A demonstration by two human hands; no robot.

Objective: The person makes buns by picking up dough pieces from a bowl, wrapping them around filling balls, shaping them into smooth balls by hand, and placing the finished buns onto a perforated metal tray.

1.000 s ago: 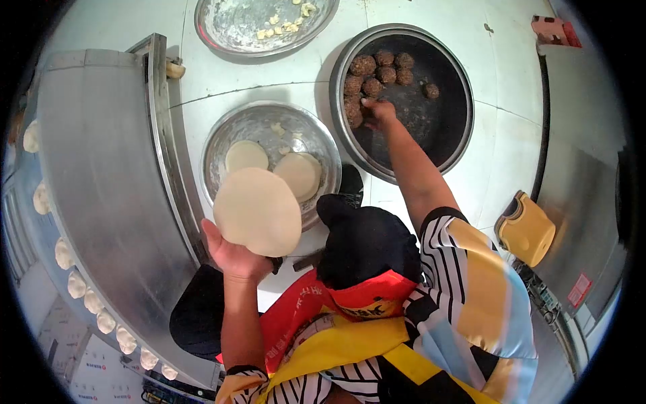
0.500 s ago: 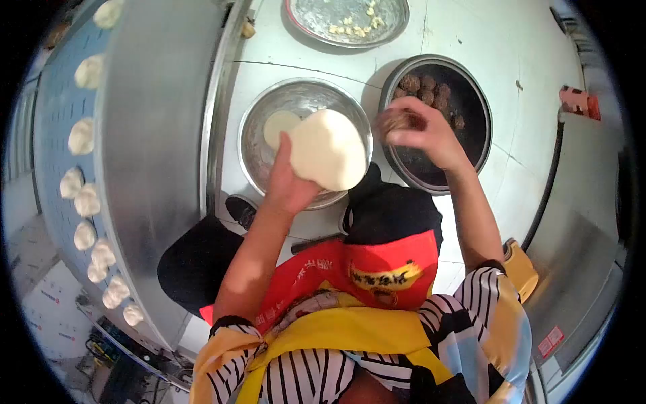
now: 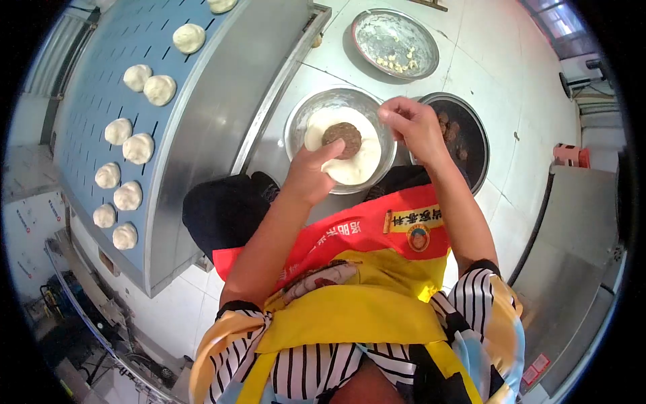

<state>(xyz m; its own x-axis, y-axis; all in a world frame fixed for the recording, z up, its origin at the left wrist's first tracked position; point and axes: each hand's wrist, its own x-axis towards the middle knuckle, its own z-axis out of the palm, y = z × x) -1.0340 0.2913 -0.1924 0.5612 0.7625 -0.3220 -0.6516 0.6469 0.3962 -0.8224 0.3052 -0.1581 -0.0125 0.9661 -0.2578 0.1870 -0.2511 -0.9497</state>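
Note:
My left hand holds a flat round sheet of pale dough over the steel bowl. A brown ball of filling lies on the middle of the dough, and my left thumb presses on its near side. Beside the bowl's right rim, my right hand is raised with thumb and fingers drawn together, and nothing shows in them. The dark round pan with several brown filling balls is partly behind my right hand and forearm.
On the left, a blue slotted surface carries several dough buns, with a steel side panel along it. A shallow metal basin with dough scraps stands on the tiled floor beyond the bowl. A steel cabinet is at the right.
My right hand has set the brown ball onto the dough and lifted away from it. My left hand still holds the dough over the bowl. The camera view has shifted and turned.

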